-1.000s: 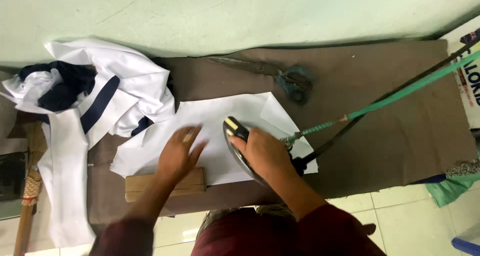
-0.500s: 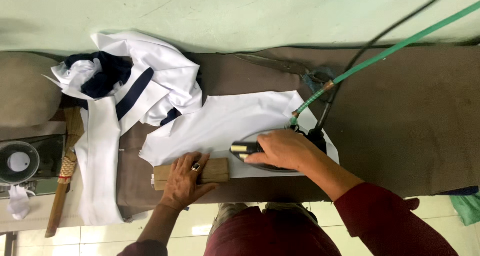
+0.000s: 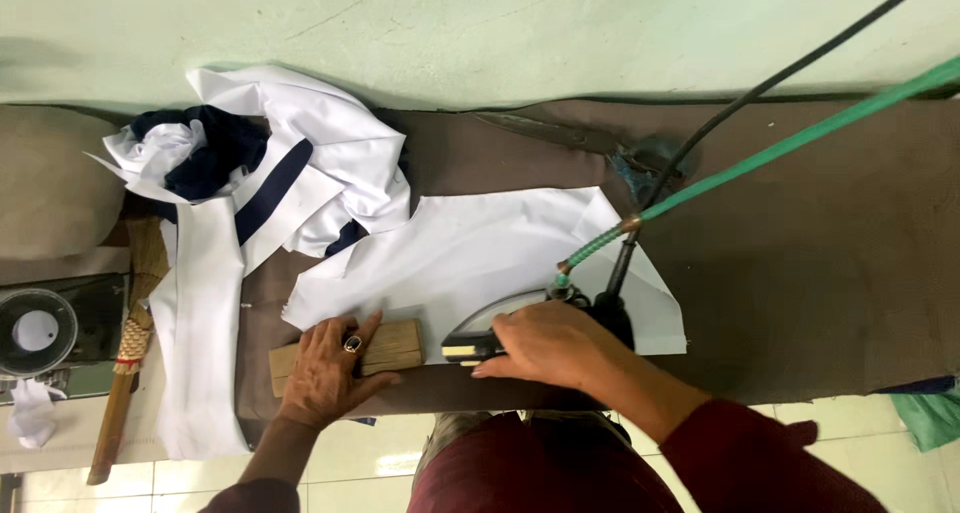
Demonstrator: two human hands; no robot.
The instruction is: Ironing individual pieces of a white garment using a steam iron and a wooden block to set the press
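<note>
Right hand (image 3: 545, 345) gripping iron (image 3: 478, 335), left hand (image 3: 325, 368) on wooden block (image 3: 390, 346)

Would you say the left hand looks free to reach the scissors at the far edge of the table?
Probably not easily. The left hand rests on the wooden block, while the scissors lie far across the white cloth, beyond the iron and its cords. The right hand is nearer.

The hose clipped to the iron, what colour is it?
Green, with a braided stretch near the iron; the head view shows the green hose clearly.
</note>
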